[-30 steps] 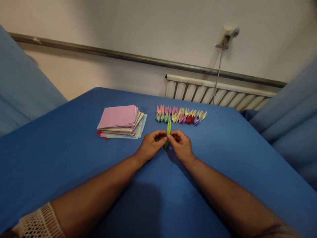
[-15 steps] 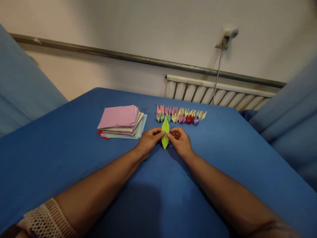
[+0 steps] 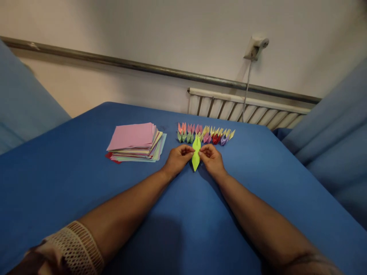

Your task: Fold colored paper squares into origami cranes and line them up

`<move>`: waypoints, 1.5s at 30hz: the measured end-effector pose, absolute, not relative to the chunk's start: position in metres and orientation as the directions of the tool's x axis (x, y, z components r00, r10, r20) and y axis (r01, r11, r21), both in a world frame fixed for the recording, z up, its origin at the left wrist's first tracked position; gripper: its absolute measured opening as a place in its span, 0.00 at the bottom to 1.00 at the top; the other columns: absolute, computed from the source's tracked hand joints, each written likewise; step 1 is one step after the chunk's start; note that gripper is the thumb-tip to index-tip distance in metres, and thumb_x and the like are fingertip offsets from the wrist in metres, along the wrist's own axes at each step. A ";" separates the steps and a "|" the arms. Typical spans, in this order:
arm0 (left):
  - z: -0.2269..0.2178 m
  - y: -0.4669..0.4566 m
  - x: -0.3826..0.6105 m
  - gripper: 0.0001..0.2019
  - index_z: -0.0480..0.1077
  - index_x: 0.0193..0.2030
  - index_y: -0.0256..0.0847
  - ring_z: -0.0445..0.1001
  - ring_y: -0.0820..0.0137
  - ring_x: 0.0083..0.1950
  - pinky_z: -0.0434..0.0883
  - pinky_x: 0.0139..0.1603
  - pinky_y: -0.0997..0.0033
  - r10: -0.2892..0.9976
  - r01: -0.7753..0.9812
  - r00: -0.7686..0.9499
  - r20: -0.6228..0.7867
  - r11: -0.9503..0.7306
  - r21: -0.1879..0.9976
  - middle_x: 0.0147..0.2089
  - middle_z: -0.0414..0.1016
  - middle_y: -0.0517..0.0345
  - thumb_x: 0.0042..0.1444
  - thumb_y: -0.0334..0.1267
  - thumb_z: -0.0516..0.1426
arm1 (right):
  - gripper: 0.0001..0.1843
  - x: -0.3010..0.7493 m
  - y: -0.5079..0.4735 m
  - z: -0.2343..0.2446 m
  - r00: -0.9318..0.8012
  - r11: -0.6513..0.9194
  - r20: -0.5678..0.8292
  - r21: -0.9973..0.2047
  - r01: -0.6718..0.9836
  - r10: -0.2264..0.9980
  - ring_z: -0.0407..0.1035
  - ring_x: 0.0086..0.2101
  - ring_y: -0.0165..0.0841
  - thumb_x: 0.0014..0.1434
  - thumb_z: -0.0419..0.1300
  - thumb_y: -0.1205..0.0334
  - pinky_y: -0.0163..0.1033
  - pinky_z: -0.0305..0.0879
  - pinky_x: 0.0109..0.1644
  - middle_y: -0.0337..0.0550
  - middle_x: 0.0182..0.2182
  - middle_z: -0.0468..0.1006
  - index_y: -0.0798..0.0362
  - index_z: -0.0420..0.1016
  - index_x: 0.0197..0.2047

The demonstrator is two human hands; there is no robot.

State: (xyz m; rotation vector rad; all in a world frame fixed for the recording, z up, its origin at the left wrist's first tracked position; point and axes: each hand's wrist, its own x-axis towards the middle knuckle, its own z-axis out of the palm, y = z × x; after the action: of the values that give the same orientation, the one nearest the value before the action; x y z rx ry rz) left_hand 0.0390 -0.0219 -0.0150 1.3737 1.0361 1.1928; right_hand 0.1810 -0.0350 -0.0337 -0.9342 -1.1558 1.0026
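Your table (image 3: 71, 183), covered in blue, fills most of the view and carries everything you are handling. Blue drapes (image 3: 338, 126) hang at both sides of it. A pale wall stands beyond, crossed by a metal rail (image 3: 143, 67). Below the rail, past the table's far edge, sits a white radiator (image 3: 258, 110), and a cord drops across it from a plug (image 3: 254, 45) on the wall. On the table, a stack (image 3: 133, 139) of coloured paper squares, pink on top, lies to the left of your hands and clear of them. A row (image 3: 215, 135) of small folded pieces in pink, green, yellow, red and purple runs left to right just beyond your fingers. Your left hand (image 3: 177, 159) and right hand (image 3: 212, 160) meet at the middle of the table, knuckles up. The fingers of each are curled in, with the tips pinched on opposite edges of a green fold (image 3: 196, 161). That fold is a narrow strip pointed at both ends. Its long axis runs almost straight away from you. One tip points back at you and the other reaches the near edge of the row; you cannot tell whether they touch.
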 end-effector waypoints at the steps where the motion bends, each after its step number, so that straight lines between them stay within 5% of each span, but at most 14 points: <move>1: -0.014 -0.022 0.037 0.07 0.73 0.31 0.37 0.71 0.74 0.31 0.68 0.37 0.72 0.978 -0.001 0.166 0.128 -0.130 0.992 0.28 0.74 0.61 0.44 0.37 0.62 | 0.09 0.182 -0.035 -0.034 0.089 0.286 0.277 -0.950 -0.125 0.957 0.64 0.24 0.27 0.47 0.63 0.59 0.34 0.61 0.30 0.32 0.22 0.70 0.50 0.67 0.30; 10: -0.017 -0.017 0.030 0.11 0.73 0.34 0.36 0.72 0.74 0.32 0.69 0.39 0.72 0.964 -0.027 0.229 0.134 -0.131 0.991 0.31 0.76 0.60 0.41 0.36 0.64 | 0.07 0.184 -0.032 -0.044 0.023 0.247 0.246 -0.965 -0.088 0.969 0.68 0.28 0.29 0.48 0.60 0.61 0.35 0.64 0.34 0.36 0.28 0.75 0.51 0.75 0.34; 26: -0.013 -0.022 0.029 0.12 0.68 0.29 0.37 0.67 0.75 0.28 0.64 0.30 0.76 0.984 0.016 0.129 0.119 -0.122 0.992 0.26 0.71 0.63 0.41 0.40 0.65 | 0.18 0.177 -0.035 -0.036 0.126 0.193 0.173 -0.967 -0.166 0.977 0.64 0.22 0.26 0.37 0.70 0.56 0.33 0.61 0.27 0.31 0.20 0.70 0.51 0.66 0.28; 30: -0.013 -0.024 0.031 0.14 0.66 0.32 0.38 0.69 0.75 0.29 0.65 0.32 0.76 0.985 -0.034 0.144 0.100 -0.096 0.995 0.28 0.71 0.63 0.40 0.38 0.65 | 0.19 0.178 -0.038 -0.032 0.054 0.116 0.109 -0.981 -0.157 0.993 0.67 0.22 0.28 0.42 0.68 0.50 0.32 0.59 0.24 0.34 0.20 0.73 0.51 0.68 0.32; 34: -0.012 -0.026 0.031 0.16 0.67 0.36 0.37 0.68 0.76 0.28 0.63 0.31 0.76 0.981 -0.030 0.182 0.064 -0.060 0.998 0.27 0.71 0.64 0.42 0.38 0.65 | 0.17 0.181 -0.041 -0.030 0.022 0.098 0.097 -0.989 -0.108 0.995 0.63 0.19 0.27 0.46 0.66 0.47 0.32 0.55 0.22 0.35 0.18 0.71 0.52 0.69 0.26; 45: -0.008 -0.030 0.031 0.12 0.69 0.28 0.37 0.64 0.77 0.26 0.62 0.29 0.75 0.970 -0.026 0.230 0.080 -0.076 0.997 0.24 0.68 0.64 0.47 0.44 0.63 | 0.21 0.181 -0.044 -0.030 -0.003 0.104 0.104 -0.990 -0.093 0.995 0.62 0.18 0.27 0.53 0.60 0.42 0.33 0.56 0.24 0.35 0.16 0.70 0.52 0.69 0.25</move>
State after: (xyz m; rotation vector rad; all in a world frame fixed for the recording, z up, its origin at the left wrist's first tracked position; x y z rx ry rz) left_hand 0.0309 -0.0298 -0.0076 1.3550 0.9850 1.0988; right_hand 0.1809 -0.0441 -0.0304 -1.0613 -1.1938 1.1800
